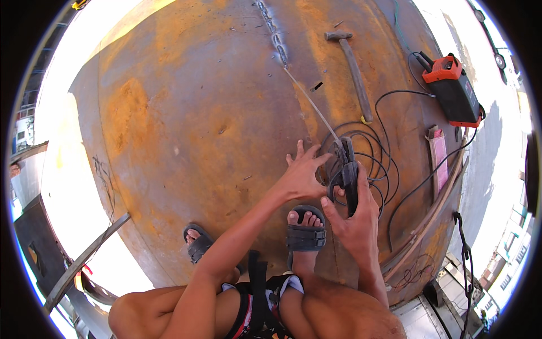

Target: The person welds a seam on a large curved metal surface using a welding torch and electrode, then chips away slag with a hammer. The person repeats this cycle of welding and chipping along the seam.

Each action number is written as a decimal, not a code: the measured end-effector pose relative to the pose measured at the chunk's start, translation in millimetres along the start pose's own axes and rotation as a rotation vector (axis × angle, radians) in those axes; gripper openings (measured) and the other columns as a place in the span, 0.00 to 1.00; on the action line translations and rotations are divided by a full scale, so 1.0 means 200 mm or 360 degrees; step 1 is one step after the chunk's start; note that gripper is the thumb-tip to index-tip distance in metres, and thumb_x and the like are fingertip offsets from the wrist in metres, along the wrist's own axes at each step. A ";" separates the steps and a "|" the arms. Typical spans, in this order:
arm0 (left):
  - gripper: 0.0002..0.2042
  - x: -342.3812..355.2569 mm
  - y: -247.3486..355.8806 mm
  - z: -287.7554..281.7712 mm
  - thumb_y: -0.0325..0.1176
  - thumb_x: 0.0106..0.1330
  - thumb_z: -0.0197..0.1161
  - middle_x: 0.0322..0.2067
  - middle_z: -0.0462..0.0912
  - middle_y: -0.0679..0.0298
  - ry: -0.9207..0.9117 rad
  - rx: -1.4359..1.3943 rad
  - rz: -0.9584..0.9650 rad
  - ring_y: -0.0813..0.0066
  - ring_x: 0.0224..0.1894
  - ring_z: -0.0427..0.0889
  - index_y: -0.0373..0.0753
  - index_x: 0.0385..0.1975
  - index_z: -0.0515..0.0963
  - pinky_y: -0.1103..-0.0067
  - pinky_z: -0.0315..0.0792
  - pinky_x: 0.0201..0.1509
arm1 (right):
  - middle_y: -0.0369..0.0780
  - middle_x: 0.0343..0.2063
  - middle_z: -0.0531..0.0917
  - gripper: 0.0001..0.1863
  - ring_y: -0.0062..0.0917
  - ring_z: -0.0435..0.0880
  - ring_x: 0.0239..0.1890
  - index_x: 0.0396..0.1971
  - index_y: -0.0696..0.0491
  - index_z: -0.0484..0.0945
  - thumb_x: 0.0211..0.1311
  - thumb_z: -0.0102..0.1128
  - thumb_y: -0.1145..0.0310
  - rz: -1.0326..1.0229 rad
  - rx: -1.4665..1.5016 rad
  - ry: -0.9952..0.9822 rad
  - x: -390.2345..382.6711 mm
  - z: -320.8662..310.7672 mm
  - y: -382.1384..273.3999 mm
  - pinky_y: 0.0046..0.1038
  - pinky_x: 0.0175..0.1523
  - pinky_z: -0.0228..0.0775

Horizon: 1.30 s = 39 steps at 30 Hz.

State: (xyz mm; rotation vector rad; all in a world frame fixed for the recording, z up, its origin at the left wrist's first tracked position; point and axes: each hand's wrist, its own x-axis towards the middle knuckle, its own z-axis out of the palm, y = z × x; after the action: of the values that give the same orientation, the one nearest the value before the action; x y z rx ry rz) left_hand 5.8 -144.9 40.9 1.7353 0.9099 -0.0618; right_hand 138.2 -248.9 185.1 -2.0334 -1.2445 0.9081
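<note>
My right hand [357, 220] is wrapped round a black welding electrode holder [350, 183]. From its jaws a thin grey welding rod [313, 106] slants away to the far left. The rod's tip meets, or nearly meets, the near end of a rough weld bead [274, 34] on the rusty steel plate [209, 101]. Beside the holder, my left hand [306, 175] has its fingers spread and grips nothing; whether it touches the holder's lever I cannot tell. Black cable [389, 164] lies in loops under and right of the holder.
A hammer [354, 73] lies beyond the cable loops. An orange and black welding machine [451, 90] stands at the far right. Nearer lie a pink packet [438, 161] and long strips [432, 217] along the plate's right edge. A chain [465, 254] hangs beyond. My sandalled feet [306, 231] rest on the plate.
</note>
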 end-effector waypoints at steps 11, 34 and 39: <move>0.64 0.00 0.00 0.00 0.78 0.40 0.78 0.80 0.57 0.35 -0.0006 -0.0046 -0.0012 0.20 0.83 0.37 0.37 0.76 0.72 0.23 0.37 0.76 | 0.51 0.46 0.88 0.51 0.44 0.90 0.49 0.78 0.66 0.59 0.63 0.79 0.61 -0.0111 -0.0081 0.0086 0.02 0.01 0.01 0.40 0.57 0.80; 0.54 0.00 0.00 0.01 0.58 0.42 0.81 0.81 0.57 0.38 0.0028 -0.0013 -0.0009 0.21 0.83 0.37 0.42 0.75 0.74 0.21 0.40 0.75 | 0.57 0.63 0.81 0.51 0.43 0.86 0.61 0.79 0.64 0.60 0.63 0.79 0.60 0.0038 0.0191 0.0086 0.04 0.05 0.07 0.38 0.64 0.77; 0.60 0.01 -0.01 0.03 0.69 0.41 0.83 0.81 0.57 0.42 0.0015 0.0049 -0.0034 0.26 0.85 0.35 0.41 0.76 0.73 0.23 0.38 0.76 | 0.57 0.63 0.81 0.51 0.44 0.86 0.61 0.79 0.64 0.60 0.63 0.79 0.59 0.0029 0.0174 0.0081 0.03 0.05 0.08 0.38 0.64 0.78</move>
State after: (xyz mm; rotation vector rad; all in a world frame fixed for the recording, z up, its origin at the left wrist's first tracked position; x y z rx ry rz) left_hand 8.5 -148.8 35.8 1.7554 0.9390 -0.0824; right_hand 140.4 -248.0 166.0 -1.9729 -1.1264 0.9075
